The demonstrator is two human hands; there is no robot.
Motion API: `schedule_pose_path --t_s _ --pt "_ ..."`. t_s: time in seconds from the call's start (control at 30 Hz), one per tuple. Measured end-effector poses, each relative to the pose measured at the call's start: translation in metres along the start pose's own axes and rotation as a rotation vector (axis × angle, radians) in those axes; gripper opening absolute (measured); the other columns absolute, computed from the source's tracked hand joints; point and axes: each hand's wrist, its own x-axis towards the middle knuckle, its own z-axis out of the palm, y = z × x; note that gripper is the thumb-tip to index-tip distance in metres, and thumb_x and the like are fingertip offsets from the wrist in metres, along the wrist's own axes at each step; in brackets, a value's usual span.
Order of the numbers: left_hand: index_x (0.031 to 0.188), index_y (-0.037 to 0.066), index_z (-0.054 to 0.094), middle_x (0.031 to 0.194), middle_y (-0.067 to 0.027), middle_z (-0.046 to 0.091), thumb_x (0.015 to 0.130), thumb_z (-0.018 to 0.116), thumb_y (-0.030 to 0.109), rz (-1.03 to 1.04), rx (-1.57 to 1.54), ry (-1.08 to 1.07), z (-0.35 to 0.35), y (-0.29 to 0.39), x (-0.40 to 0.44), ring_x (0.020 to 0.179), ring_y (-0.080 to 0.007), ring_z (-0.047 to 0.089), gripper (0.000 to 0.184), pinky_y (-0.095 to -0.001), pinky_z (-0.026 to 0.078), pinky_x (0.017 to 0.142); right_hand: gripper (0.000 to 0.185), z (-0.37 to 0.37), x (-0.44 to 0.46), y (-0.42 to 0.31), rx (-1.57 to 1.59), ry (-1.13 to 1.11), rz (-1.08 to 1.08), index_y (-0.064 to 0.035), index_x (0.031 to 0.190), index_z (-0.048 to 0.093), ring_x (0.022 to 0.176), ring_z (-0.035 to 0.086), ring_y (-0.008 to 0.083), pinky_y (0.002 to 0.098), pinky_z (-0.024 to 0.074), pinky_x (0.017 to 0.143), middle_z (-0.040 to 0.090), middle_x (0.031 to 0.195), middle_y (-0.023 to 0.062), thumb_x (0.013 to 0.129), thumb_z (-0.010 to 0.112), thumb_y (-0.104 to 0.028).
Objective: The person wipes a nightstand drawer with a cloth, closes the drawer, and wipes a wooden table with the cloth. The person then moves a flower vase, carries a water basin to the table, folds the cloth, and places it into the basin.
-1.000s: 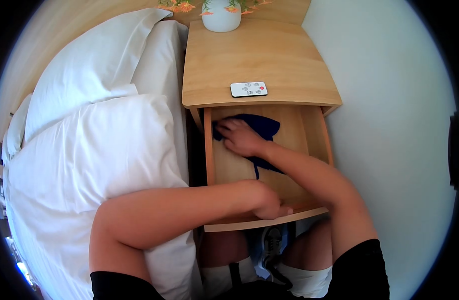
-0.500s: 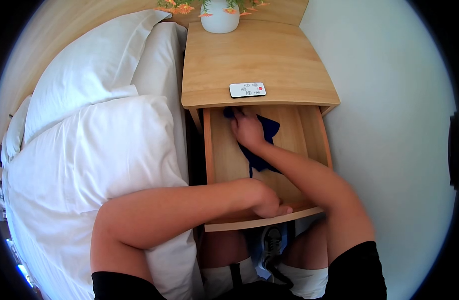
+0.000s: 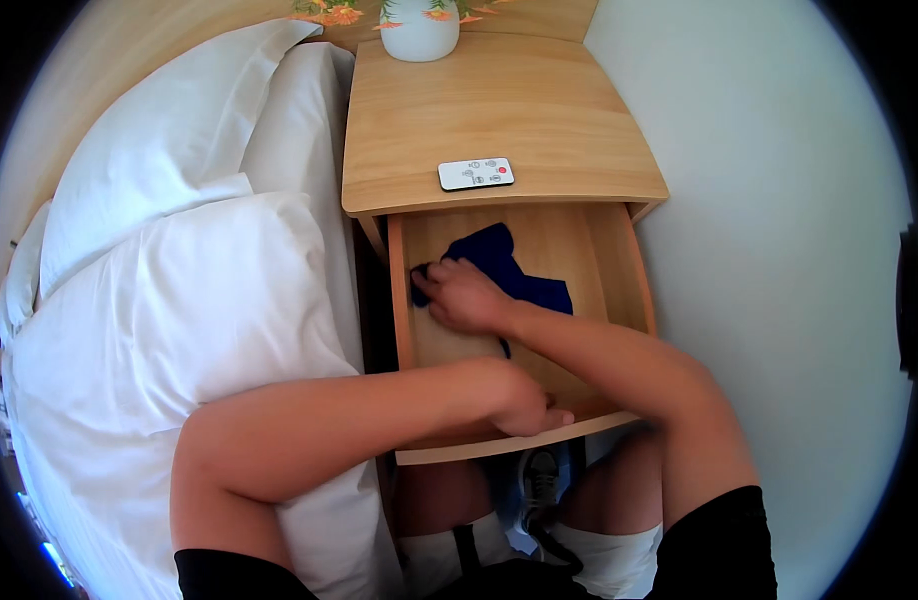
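A dark blue cloth (image 3: 496,255) lies spread and partly folded on the floor of a pulled-out wooden drawer (image 3: 619,250). Inside the drawer, my right hand (image 3: 469,298) pinches the cloth's left end near the side wall, fingers bent down onto it. Part of the cloth is covered by this hand and forearm. At the drawer's front edge, my left hand (image 3: 524,402) is curled over the rim with its thumb along the top; the other fingers are mostly hidden.
The drawer belongs to a wooden nightstand (image 3: 509,110) bearing a white remote control (image 3: 476,174) and a white vase (image 3: 419,35) with orange flowers. Left of it stands a bed with white pillows (image 3: 169,140). A pale wall (image 3: 759,220) rises on the right.
My right hand has moved from the back of the drawer toward its left side and nearer me, shifting the cloth's end with it. My left hand stays on the drawer front.
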Motion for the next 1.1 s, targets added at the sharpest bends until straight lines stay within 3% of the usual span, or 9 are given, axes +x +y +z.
schedule_pose_path --t_s 0.13,0.3,0.4,0.57,0.77,0.87,0.93,1.03,1.1 --pt "0.147 0.007 0.052 0.134 -0.0244 0.063 0.108 0.017 0.057 0.007 -0.031 0.0 0.002 -0.002 0.0 0.129 -0.0436 0.056 0.072 -0.0505 0.04 0.112 0.052 0.009 -0.008 -0.008 -0.026 0.029 0.0 0.0007 0.133 0.062 0.107 0.055 0.029 0.0421 0.0452 0.088 0.058 0.104 0.0123 0.084 0.061 -0.015" --pt "0.146 0.006 0.053 0.133 -0.025 0.063 0.108 0.016 0.057 0.017 0.002 -0.001 -0.003 0.003 -0.004 0.128 -0.0437 0.056 0.072 -0.051 0.04 0.112 0.052 0.019 0.039 0.032 -0.089 0.263 0.272 0.0021 0.132 0.062 0.107 0.055 0.0327 0.0434 0.0457 0.089 0.058 0.109 0.0154 0.083 0.061 -0.014" --pt "0.144 0.006 0.055 0.132 -0.0254 0.064 0.109 0.017 0.056 -0.001 0.002 0.01 -0.003 0.003 -0.008 0.127 -0.0438 0.057 0.072 -0.0512 0.041 0.111 0.052 0.018 0.053 0.038 -0.057 0.324 0.193 0.0031 0.133 0.061 0.106 0.055 0.036 0.0464 0.0453 0.091 0.058 0.113 0.0175 0.083 0.06 -0.014" --pt "0.142 0.007 0.056 0.131 -0.0253 0.064 0.109 0.017 0.055 -0.022 0.002 0.024 -0.001 0.005 -0.006 0.126 -0.0429 0.058 0.07 -0.0512 0.041 0.11 0.058 0.017 0.033 0.01 -0.049 0.229 0.148 0.0078 0.136 0.055 0.107 0.052 0.0371 0.0457 0.0437 0.094 0.056 0.116 0.0186 0.085 0.058 -0.019" --pt "0.143 0.004 0.056 0.131 -0.0233 0.065 0.109 0.019 0.054 -0.046 -0.01 0.05 0.003 0.006 -0.004 0.126 -0.0408 0.058 0.071 -0.0499 0.041 0.111 0.063 -0.015 -0.024 -0.02 -0.021 -0.218 -0.049 0.0061 0.143 0.05 0.111 0.052 0.0345 0.045 0.0412 0.098 0.055 0.114 0.019 0.09 0.056 -0.027" --pt "0.144 0.004 0.054 0.132 -0.0231 0.065 0.108 0.019 0.054 -0.019 0.018 0.04 0.004 0.003 0.0 0.127 -0.0416 0.058 0.071 -0.0492 0.04 0.112 0.061 -0.013 -0.037 -0.023 -0.024 -0.26 -0.129 0.0018 0.146 0.049 0.127 0.049 0.038 0.0467 0.0396 0.107 0.054 0.133 0.0221 0.093 0.056 -0.027" --pt "0.147 0.004 0.051 0.133 -0.024 0.064 0.108 0.018 0.055 -0.008 0.043 0.003 0.003 0.002 0.002 0.127 -0.0425 0.057 0.072 -0.0493 0.039 0.112 0.057 -0.004 -0.037 -0.019 -0.239 -0.046 -0.121 -0.0057 0.151 0.046 0.146 0.038 0.0355 0.045 0.0304 0.12 0.047 0.153 0.0189 0.1 0.05 -0.032" --pt "0.149 0.004 0.048 0.133 -0.0257 0.063 0.108 0.017 0.056 -0.002 0.009 0.0 0.003 0.001 0.002 0.128 -0.0437 0.056 0.073 -0.0492 0.04 0.111 0.054 -0.005 -0.003 -0.003 -0.067 -0.155 0.149 -0.0108 0.152 0.045 0.154 0.026 0.0321 0.0449 0.02 0.127 0.036 0.163 0.0155 0.103 0.045 -0.032" --pt "0.149 0.004 0.046 0.133 -0.0265 0.063 0.108 0.016 0.056 0.01 0.006 -0.018 0.002 0.0 0.002 0.128 -0.0441 0.056 0.073 -0.049 0.04 0.111 0.053 -0.003 0.011 0.019 -0.082 -0.077 0.106 -0.0112 0.152 0.046 0.152 0.031 0.0333 0.0469 0.0219 0.126 0.041 0.16 0.0163 0.102 0.046 -0.031"
